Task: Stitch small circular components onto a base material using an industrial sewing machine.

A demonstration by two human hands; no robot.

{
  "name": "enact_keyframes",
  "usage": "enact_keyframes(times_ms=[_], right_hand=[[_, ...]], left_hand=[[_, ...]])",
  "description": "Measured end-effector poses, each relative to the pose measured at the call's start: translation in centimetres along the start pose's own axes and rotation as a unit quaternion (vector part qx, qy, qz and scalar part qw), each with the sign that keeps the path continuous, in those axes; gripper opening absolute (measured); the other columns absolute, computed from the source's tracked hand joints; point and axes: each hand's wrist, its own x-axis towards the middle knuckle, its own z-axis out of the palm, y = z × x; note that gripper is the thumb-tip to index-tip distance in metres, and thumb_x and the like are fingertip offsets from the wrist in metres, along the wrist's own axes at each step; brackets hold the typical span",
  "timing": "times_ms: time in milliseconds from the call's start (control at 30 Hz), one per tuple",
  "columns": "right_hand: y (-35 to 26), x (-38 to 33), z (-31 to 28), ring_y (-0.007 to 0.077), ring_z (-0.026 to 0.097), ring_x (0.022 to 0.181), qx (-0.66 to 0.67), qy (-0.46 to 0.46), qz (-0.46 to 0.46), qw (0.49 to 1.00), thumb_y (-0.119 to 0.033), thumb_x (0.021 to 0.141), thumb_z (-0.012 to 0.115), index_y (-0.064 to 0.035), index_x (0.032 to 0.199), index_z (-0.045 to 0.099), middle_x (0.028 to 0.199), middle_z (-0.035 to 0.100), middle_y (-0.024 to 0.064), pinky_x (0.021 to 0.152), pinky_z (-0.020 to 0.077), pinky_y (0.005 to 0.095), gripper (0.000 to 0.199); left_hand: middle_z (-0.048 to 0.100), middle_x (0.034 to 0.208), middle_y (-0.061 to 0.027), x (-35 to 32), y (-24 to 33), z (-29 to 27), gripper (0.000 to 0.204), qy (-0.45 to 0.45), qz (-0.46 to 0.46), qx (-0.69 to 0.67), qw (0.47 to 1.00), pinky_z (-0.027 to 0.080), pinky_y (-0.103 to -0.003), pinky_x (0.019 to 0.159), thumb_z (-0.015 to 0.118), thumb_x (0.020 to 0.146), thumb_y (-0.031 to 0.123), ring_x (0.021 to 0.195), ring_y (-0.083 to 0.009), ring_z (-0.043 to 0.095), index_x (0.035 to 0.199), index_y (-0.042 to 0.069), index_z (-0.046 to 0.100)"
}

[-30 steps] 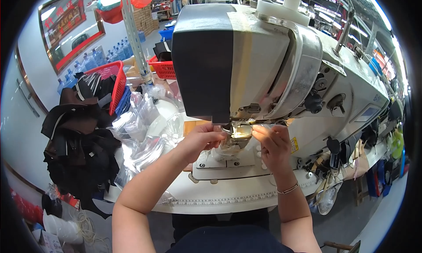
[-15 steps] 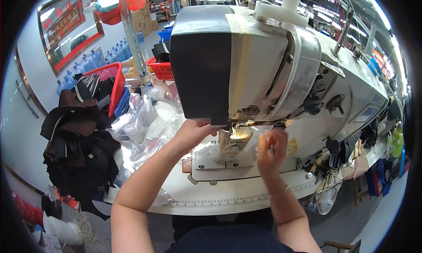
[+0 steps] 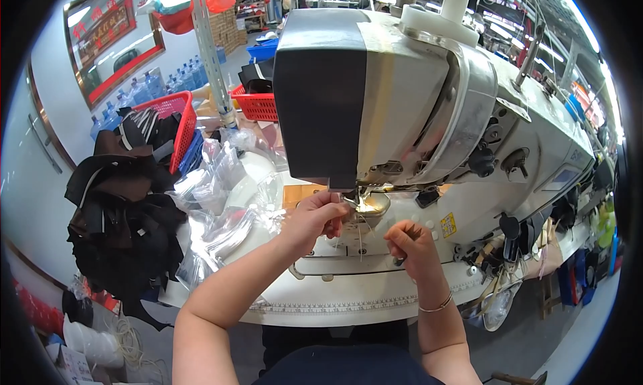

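A large white sewing machine [image 3: 402, 104] with a dark grey head cover fills the middle. My left hand [image 3: 316, 219] is at the needle area under the machine head, its thumb and fingers pinched together. What they pinch, if anything, is too small to make out. Thin pale threads [image 3: 362, 234] hang beside these fingertips, below the lit needle area [image 3: 368, 203]. My right hand [image 3: 413, 246] is held closed to the right of the needle, above the machine bed. A small dark end shows under its curled fingers; its kind cannot be told.
Clear plastic bags [image 3: 218, 231] lie on the white table left of the machine. Dark cut pieces [image 3: 124, 231] hang in a heap at the left, by a red basket [image 3: 185, 130]. A ruler strip [image 3: 335, 309] runs along the table's front edge. Tools hang at the right.
My left hand has come out from behind the head cover toward the needle and pinches there. My right hand has moved lower, away from the needle area. The view has shifted slightly.
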Motion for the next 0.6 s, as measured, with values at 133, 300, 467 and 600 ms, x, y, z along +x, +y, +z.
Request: enact_keyframes(times_ms=[133,300,467,600], right_hand=[[-1.5,1.9,-1.2,0.004,0.042,0.05,0.012,-0.03,0.016,0.999,-0.013,0.084,0.057,-0.0004,0.077,0.059,0.059,0.05,-0.0003,0.044,0.0296,0.0163,0.014],[-2.3,3.0,-2.5,0.0039,0.042,0.049,-0.021,-0.044,0.004,0.999,-0.012,0.081,0.061,-0.0003,0.078,0.062,0.059,0.051,-0.0004,0.044,0.0295,0.0164,0.013],[-2.0,4.0,-2.9,0.0042,0.041,0.049,-0.051,-0.04,-0.013,0.998,-0.008,0.082,0.06,-0.0012,0.076,0.061,0.058,0.05,-0.0005,0.042,0.0284,0.0165,0.009],[-2.2,4.5,-3.4,0.0036,0.041,0.05,-0.053,-0.043,-0.027,0.997,-0.009,0.081,0.061,-0.0025,0.076,0.06,0.059,0.049,-0.0014,0.043,0.0289,0.0165,0.008]], left_hand=[[0.049,0.059,0.0018,-0.6,0.1,0.6,0.013,0.033,0.031,0.013,0.999,0.037,-0.019,0.045,0.057,0.083,0.016,0.05,-0.0059,0.048,0.076,0.008,0.049],[0.049,0.063,0.0023,-1.0,-0.2,1.6,0.018,0.038,0.071,0.053,0.995,0.036,-0.018,0.047,0.056,0.086,0.018,0.052,-0.0046,0.047,0.075,0.006,0.049],[0.05,0.062,0.0016,-1.1,-0.6,1.8,0.013,0.051,0.112,0.105,0.987,0.037,-0.019,0.048,0.055,0.086,0.014,0.053,-0.005,0.049,0.078,0.006,0.049],[0.048,0.063,0.0017,-1.2,-0.5,1.9,0.017,0.058,0.109,0.115,0.986,0.037,-0.019,0.049,0.055,0.086,0.015,0.053,-0.0044,0.045,0.076,0.005,0.048]])
